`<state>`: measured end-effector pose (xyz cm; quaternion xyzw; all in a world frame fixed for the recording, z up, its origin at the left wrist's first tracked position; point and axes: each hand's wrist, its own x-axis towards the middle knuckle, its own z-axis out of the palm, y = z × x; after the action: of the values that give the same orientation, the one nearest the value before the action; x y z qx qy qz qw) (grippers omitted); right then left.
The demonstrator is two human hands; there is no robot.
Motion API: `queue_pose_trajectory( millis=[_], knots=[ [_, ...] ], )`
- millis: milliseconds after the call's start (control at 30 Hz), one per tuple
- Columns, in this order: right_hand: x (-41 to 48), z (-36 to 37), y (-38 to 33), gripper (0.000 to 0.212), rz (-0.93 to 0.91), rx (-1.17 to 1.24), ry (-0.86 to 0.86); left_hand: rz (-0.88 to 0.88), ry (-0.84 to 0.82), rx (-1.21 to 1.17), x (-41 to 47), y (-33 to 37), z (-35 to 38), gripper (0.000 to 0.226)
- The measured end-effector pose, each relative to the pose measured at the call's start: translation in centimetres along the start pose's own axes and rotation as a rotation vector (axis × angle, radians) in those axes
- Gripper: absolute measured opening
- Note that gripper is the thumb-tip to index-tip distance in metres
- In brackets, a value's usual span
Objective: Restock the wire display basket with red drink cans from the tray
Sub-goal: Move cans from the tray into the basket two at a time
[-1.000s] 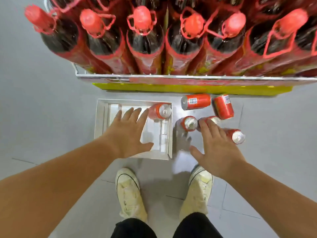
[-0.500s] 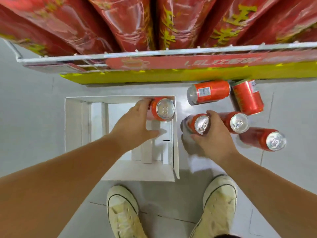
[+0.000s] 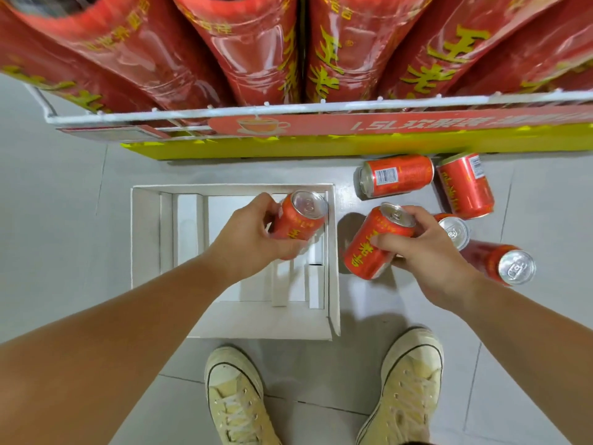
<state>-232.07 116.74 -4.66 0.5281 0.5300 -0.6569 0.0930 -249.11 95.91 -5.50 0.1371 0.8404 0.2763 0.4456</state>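
Note:
A white cardboard tray (image 3: 146, 239) lies on the floor in front of my feet. My left hand (image 3: 250, 239) grips a red drink can (image 3: 300, 216) at the tray's far right corner, lifted and tilted. My right hand (image 3: 426, 252) holds a second red can (image 3: 372, 245), tilted, just right of the tray. Several more red cans lie or stand on the floor to the right: one on its side (image 3: 396, 175), another (image 3: 465, 186), one upright (image 3: 454, 231) behind my fingers, one (image 3: 507, 264) nearest the right. The wire display basket (image 3: 224, 112) is above, its white rim showing.
Large red 1.5 L bottles (image 3: 244, 49) fill the wire basket overhead. A red label strip (image 3: 385, 125) and a yellow base (image 3: 288, 147) run under the rim. My two pale canvas shoes (image 3: 237, 399) stand on the grey tiled floor below the tray.
Both hands have closed on cans and lifted them: the left one off the tray corner, the right one off the floor. My head has dropped closer to the floor.

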Motion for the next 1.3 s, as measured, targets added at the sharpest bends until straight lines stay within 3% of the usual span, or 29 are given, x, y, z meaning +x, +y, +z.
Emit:
queue_pose_trajectory(
  millis=[267,367,500,767,833,900,1033,1200,1300],
  knots=[
    [-3.6,-1.1,-3.3,0.05,0.09,0.084,-0.15,-0.134,-0.028,-0.267,-5.1,3.8,-2.2,0.047],
    [-6.0,-1.6,-5.3,0.058,0.102,0.183,-0.239,-0.138,-0.028,-0.333,-7.6,5.8,-3.4,0.059],
    [-9.8,-1.9,-8.7,0.053,0.081,0.236,-0.316,-0.139,-0.004,-0.385,-11.4,9.6,-5.3,0.067],
    [-19.8,-3.0,-17.9,0.072,-0.043,0.143,-0.283,-0.089,0.092,-0.435,-19.8,18.5,-10.8,0.062],
    [-22.8,-3.6,-20.3,0.063,-0.06,0.127,-0.275,-0.072,0.106,-0.449,-22.1,20.8,-12.5,0.07],
    [-25.6,-4.2,-22.7,0.049,-0.076,0.152,-0.265,-0.033,0.131,-0.462,-24.3,23.3,-14.3,0.062],
    [-31.5,-5.1,-27.1,0.066,-0.126,0.16,-0.256,0.031,0.204,-0.494,-29.7,28.3,-18.3,0.046],
    [-42.1,-6.2,-34.3,0.065,-0.273,0.151,-0.17,0.129,0.288,-0.472,-37.9,35.0,-23.8,0.041],
    [-48.7,-6.8,-39.1,0.047,-0.371,0.156,-0.175,0.217,0.291,-0.437,-43.1,39.7,-27.4,0.041]
  ],
)
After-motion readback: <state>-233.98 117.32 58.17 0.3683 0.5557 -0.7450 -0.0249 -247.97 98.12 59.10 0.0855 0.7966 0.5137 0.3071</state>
